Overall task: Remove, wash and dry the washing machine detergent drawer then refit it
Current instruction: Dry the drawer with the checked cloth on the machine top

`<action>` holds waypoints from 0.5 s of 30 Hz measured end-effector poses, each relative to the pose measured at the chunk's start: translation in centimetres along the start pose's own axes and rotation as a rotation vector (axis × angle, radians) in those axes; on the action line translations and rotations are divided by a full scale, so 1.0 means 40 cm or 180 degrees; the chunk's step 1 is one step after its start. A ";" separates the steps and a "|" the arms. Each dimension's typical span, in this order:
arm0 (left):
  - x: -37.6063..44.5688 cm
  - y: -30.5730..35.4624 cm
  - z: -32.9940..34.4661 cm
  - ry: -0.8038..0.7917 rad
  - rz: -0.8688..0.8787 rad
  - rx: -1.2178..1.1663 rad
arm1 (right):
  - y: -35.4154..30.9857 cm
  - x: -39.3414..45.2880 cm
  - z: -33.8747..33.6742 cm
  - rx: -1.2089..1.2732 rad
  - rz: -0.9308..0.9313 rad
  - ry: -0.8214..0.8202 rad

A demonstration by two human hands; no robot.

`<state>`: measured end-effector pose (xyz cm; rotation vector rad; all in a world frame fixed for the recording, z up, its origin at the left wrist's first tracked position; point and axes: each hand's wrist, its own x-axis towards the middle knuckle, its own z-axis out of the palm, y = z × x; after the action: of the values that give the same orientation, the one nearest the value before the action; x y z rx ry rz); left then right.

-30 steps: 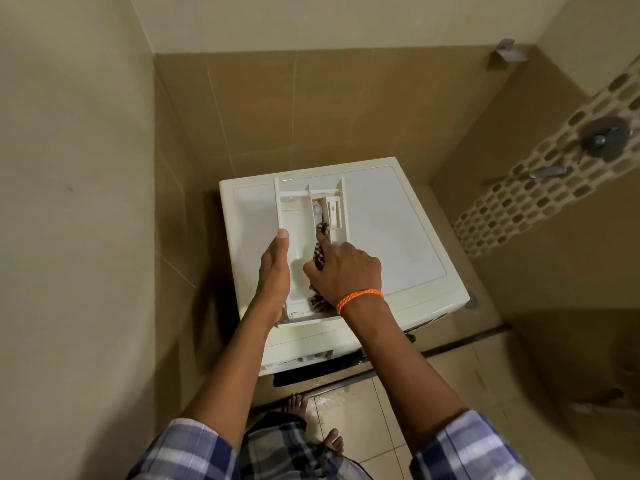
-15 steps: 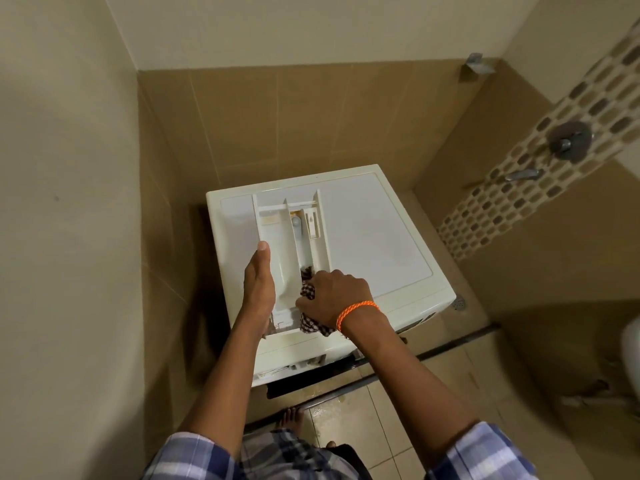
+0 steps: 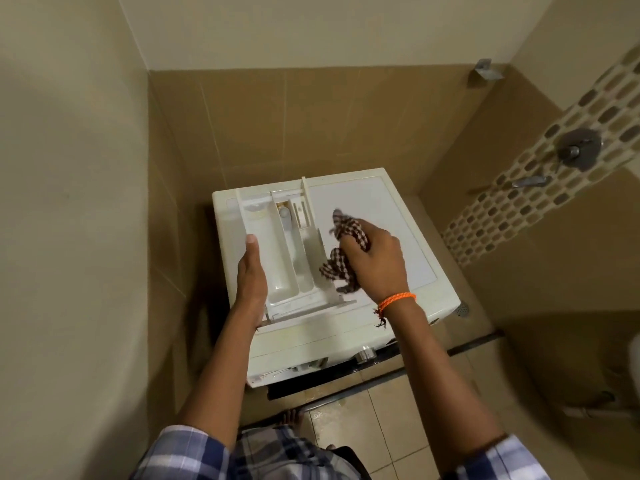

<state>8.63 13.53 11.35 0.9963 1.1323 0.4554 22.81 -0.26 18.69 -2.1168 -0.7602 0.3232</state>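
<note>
The white detergent drawer (image 3: pixel 282 251) lies on top of the white washing machine (image 3: pixel 381 216), its compartments facing up. My left hand (image 3: pixel 251 277) grips the drawer's left wall and holds it steady. My right hand (image 3: pixel 375 261), with an orange band on the wrist, is closed on a checked brown-and-white cloth (image 3: pixel 341 252). The cloth hangs just outside the drawer's right wall, above the machine's top.
The machine stands in a tiled corner, with a beige wall close on the left. A shower valve (image 3: pixel 576 148) and spout (image 3: pixel 528 181) are on the right wall. A silver knob (image 3: pixel 363 353) is on the machine's front. My bare feet stand on the wet floor tiles (image 3: pixel 349 420).
My right hand has drawn the cloth out of the drawer's compartment and over to the right of the drawer. My left hand has kept its hold on the left wall.
</note>
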 end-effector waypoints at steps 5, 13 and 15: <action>-0.002 -0.008 0.012 -0.0020 0.0024 0.0107 | 0.032 -0.043 0.109 -0.1924 -0.0332 -0.0848; -0.016 -0.007 0.010 -0.0163 0.0067 0.0513 | 0.046 -0.058 0.130 -0.2537 -0.0091 -0.1133; -0.020 -0.013 0.016 -0.0210 0.0029 0.0551 | 0.040 -0.025 0.118 -0.2626 -0.0008 -0.1211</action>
<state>8.80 12.40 11.40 1.1594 1.1220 0.3333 20.43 1.37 14.50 -2.8623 -1.2757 0.4746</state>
